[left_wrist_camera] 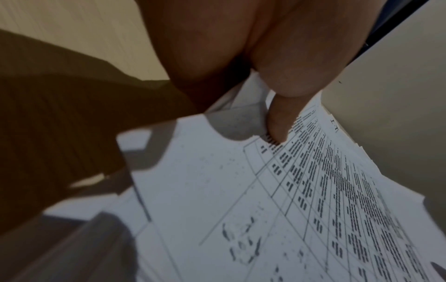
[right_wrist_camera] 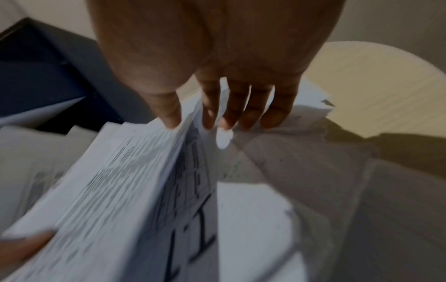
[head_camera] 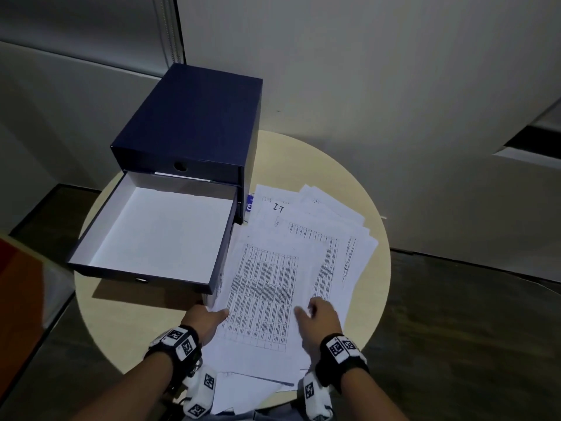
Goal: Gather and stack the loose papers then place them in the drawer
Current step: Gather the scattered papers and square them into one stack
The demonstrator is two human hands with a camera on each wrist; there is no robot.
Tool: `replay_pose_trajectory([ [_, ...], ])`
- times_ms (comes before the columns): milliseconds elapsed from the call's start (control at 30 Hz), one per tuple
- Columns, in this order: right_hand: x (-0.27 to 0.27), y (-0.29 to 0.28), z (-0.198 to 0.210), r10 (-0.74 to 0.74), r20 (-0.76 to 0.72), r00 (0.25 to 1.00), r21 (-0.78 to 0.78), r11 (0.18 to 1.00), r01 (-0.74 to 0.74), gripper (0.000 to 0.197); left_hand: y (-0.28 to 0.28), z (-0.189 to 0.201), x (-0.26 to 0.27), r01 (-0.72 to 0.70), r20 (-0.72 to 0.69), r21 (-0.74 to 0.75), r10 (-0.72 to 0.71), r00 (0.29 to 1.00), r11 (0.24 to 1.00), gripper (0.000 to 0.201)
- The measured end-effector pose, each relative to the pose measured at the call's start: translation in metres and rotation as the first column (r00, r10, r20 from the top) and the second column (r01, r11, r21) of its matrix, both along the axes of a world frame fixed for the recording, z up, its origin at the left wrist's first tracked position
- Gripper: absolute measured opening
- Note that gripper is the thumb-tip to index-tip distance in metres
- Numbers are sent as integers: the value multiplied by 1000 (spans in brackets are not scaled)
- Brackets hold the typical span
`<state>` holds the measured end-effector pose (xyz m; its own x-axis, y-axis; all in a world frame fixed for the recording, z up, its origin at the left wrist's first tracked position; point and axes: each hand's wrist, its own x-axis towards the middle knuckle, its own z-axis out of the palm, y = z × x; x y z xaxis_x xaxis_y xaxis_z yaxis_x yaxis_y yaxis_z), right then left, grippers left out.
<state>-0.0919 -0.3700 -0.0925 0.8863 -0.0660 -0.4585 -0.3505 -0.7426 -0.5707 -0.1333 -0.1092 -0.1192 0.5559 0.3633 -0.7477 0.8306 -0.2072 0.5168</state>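
Note:
A loose spread of printed white papers (head_camera: 267, 287) lies fanned across the right half of the round beige table (head_camera: 318, 165). My left hand (head_camera: 209, 320) pinches the pile's near-left edge, with the thumb (left_wrist_camera: 277, 122) on top of the table-printed sheet (left_wrist_camera: 265, 190) and the fingers hidden beneath. My right hand (head_camera: 318, 317) grips the near-right part of the pile; a sheaf of sheets (right_wrist_camera: 120, 181) rises between its thumb and fingers (right_wrist_camera: 241, 114). The navy drawer box (head_camera: 194, 123) stands at the left, its lower drawer (head_camera: 164, 232) pulled out and showing a bare white floor.
A small blue item (head_camera: 249, 205) peeks from under the papers beside the box. Some sheets overhang the table's near edge (head_camera: 243, 393). White walls stand close behind the table. A red-orange object (head_camera: 18, 284) sits at the far left above the dark floor.

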Motion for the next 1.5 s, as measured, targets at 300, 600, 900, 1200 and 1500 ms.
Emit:
replay_pose_trajectory([
  [300, 34, -34, -5, -421, -112, 900, 49, 903, 428, 76, -1, 6, 0, -2, 9, 10, 2, 1000, 1000, 32],
  [600, 37, -32, -8, -439, -110, 892, -27, 898, 439, 40, -4, 15, 0, 4, 4, 27, -5, 1000, 1000, 38],
  [900, 38, -34, 2, -516, -52, 855, 125, 846, 518, 39, -4, 9, 1, -15, -2, 18, 15, 1000, 1000, 35],
  [1200, 44, -76, 19, -559, 99, 823, 184, 823, 537, 24, -3, 1, 1, -36, 17, 27, 36, 999, 999, 36],
  [1500, 51, -130, 74, -691, 174, 701, 528, 667, 526, 17, -4, 0, 0, -53, 48, 2, 52, 997, 999, 32],
])
